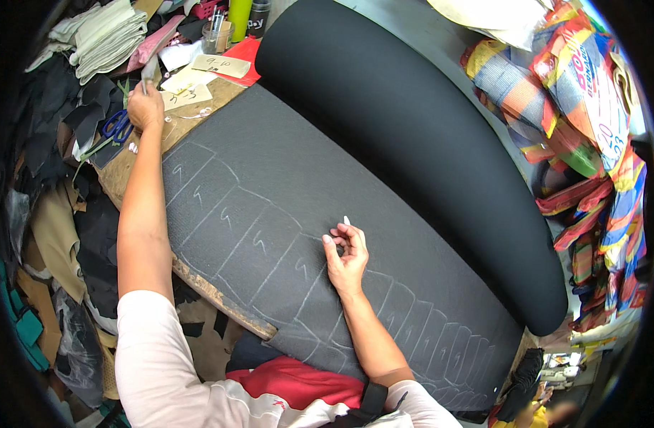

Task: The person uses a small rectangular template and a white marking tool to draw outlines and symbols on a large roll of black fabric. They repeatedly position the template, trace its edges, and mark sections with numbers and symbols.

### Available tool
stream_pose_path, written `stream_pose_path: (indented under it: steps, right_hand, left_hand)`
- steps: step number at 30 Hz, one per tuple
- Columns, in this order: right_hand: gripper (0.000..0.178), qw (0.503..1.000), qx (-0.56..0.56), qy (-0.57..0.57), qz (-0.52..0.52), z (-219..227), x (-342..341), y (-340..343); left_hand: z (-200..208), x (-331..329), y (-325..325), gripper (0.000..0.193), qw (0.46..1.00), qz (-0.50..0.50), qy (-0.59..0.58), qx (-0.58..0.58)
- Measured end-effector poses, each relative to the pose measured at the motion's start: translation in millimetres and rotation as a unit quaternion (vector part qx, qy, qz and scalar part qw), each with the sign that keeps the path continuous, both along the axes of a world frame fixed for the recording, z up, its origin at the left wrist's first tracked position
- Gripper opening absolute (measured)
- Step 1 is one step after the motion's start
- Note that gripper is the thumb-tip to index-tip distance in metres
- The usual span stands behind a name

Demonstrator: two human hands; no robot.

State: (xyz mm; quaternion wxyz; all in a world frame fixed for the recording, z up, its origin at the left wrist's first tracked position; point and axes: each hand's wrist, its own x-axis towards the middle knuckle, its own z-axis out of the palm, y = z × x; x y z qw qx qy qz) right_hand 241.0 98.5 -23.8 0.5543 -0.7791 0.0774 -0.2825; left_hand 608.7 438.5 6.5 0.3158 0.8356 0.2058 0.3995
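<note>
The thing being worked on is a large sheet of dark grey material (pixel 291 171), matte and faintly grained, spread flat over the table (pixel 223 294) and reaching from near its left end toward its right one. Thin pale lines cover the half toward the table's near edge: a row of tall panels with slanted or curved tops, broad at the left and much narrower toward the right end, many bearing a small drawn mark (the lines look hand-drawn, some fainter than others). Smaller shapes crowd beneath them at the near edge, where part of the sheet reaches past the bare wood. The right grip (pixel 347 265) hovers over or rests on the middle of this row, which I cannot tell; its curled fingers hold a short white stick (pixel 346 220), with the thumb standing apart. The left grip (pixel 145 108), at the table's far left corner, is closed around a thin pale item (pixel 144 86) of unclear kind, near blue-handled scissors (pixel 118 127) and paper cards (pixel 220 65). Along the far edge lies a thick, smooth black roll (pixel 412 143).
</note>
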Motion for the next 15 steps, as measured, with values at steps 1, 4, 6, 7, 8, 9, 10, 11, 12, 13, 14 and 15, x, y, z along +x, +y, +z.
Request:
stream_pose_path:
  steps: [1,4,6,7,8,9,10,11,12,13,14,15]
  right_hand:
    - [0.032,1.000,-0.009,-0.008,-0.008,-0.3,0.7,1.1]
    - [0.039,0.994,0.104,-0.019,-0.020,0.7,2.8,1.6]
    - [0.041,0.985,0.167,-0.038,-0.034,3.7,1.8,-2.4]
    - [0.038,0.984,0.172,-0.031,-0.037,6.6,-2.6,-7.3]
    - [0.036,0.984,0.176,-0.015,-0.035,10.1,-9.0,-13.8]
    - [0.035,0.982,0.183,0.006,-0.039,14.9,-15.9,-21.9]
    - [0.029,0.985,0.168,0.015,-0.040,19.9,-25.7,-29.8]
    - [0.026,0.984,0.169,0.034,-0.035,25.3,-36.5,-38.3]
    - [0.025,0.985,0.165,0.032,-0.030,31.6,-48.5,-46.5]
    - [0.025,0.986,0.159,0.029,-0.032,37.6,-60.5,-53.5]
    - [0.025,0.981,0.186,0.021,-0.044,42.5,-74.6,-59.2]
    - [0.024,0.977,0.205,0.008,-0.054,48.8,-85.7,-67.1]
  left_hand:
    - [0.4,-6.6,-2.9,0.030,0.999,-0.015,-0.026,-0.014]
    - [6.1,-39.9,-33.4,0.029,0.963,-0.157,-0.120,-0.185]
    - [11.5,-72.9,-65.9,0.028,0.869,-0.284,-0.130,-0.385]
    - [12.3,-93.4,-84.7,0.028,0.782,-0.333,-0.094,-0.518]
    - [12.5,-116.7,-100.6,0.027,0.757,-0.366,-0.032,-0.541]
    - [13.8,-138.7,-116.1,0.027,0.718,-0.390,0.031,-0.576]
    - [15.6,-158.6,-132.8,0.024,0.679,-0.423,0.067,-0.596]
    - [16.3,-180.2,-148.2,0.022,0.632,-0.461,0.094,-0.615]
    - [18.5,-200.0,-163.4,0.022,0.602,-0.487,0.126,-0.621]
    - [21.8,-217.4,-178.2,0.022,0.560,-0.521,0.147,-0.627]
    - [24.2,-234.9,-190.6,0.021,0.531,-0.557,0.174,-0.614]
    - [27.8,-248.2,-205.6,0.021,0.503,-0.587,0.201,-0.602]
